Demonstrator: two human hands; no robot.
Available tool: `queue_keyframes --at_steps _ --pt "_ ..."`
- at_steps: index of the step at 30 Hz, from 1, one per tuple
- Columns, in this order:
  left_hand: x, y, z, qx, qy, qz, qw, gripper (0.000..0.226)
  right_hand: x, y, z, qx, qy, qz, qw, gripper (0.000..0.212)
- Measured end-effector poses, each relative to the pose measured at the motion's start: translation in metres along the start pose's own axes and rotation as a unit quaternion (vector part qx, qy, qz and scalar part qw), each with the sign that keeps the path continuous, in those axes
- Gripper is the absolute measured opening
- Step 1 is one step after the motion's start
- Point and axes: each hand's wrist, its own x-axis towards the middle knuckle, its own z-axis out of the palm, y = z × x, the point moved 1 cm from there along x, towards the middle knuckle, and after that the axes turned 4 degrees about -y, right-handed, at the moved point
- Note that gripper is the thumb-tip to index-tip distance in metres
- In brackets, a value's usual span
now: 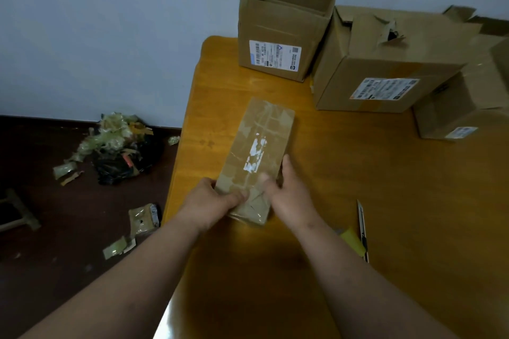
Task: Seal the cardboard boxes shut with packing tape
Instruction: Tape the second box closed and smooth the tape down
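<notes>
Taped small box (pixel 256 154) lies on table (pixel 358 201), both hands gripping its near end: left (pixel 212 201), right (pixel 286 195)

Dim, soft focus, wide-angle bending, glare on table (pixel 176 319)

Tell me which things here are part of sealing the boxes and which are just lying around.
Part of the job:
- small taped box, held by the left hand and right hand
- open box at the back
- torn box
- box at the right edge

Lying about:
- utility knife on the table
- tape scraps on the floor
</notes>
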Motion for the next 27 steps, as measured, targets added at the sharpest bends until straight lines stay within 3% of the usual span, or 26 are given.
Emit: queue_keyframes --at_steps 2,3,5,8,11,14,17,20,25,27 --pt "-0.001 -0.005 0.006 -0.013 -0.022 0.006 1.000 0.061 -0.004 0.000 0.006 -0.014 -0.027 -0.005 1.000 0.095" --pt "-0.002 -0.006 0.009 -0.024 -0.030 0.008 0.999 0.054 -0.002 0.001 0.007 -0.019 -0.022 -0.009 1.000 0.096" --pt "-0.004 -0.002 0.010 -0.053 -0.038 -0.004 0.998 0.043 0.002 0.000 0.005 -0.017 -0.018 -0.012 1.000 0.086" --pt "-0.004 0.000 0.008 -0.087 -0.040 -0.025 0.995 0.050 0.006 -0.001 0.000 0.012 -0.012 -0.018 1.000 0.071" --pt "-0.008 0.003 0.009 -0.092 -0.036 -0.019 0.995 0.039 0.003 0.010 0.005 0.013 -0.015 -0.004 1.000 0.069" --pt "-0.012 0.004 0.015 -0.070 -0.033 -0.025 0.997 0.038 0.003 0.007 0.005 -0.002 -0.016 0.008 1.000 0.048" --pt "-0.017 0.004 0.022 -0.064 -0.051 -0.040 0.996 0.030 0.008 0.000 -0.004 -0.014 0.000 0.013 1.000 0.047" --pt "-0.025 -0.001 0.035 -0.131 -0.070 -0.079 0.986 0.023 0.006 0.002 -0.006 -0.053 -0.012 0.035 0.998 0.054" --pt "-0.026 -0.005 0.036 -0.037 -0.115 -0.108 0.987 0.056 0.001 0.006 -0.018 -0.091 -0.032 0.033 0.995 0.040" --pt "-0.017 -0.004 0.020 0.004 -0.052 -0.057 0.997 0.075 0.004 0.000 -0.027 -0.115 -0.065 0.026 0.991 0.040"
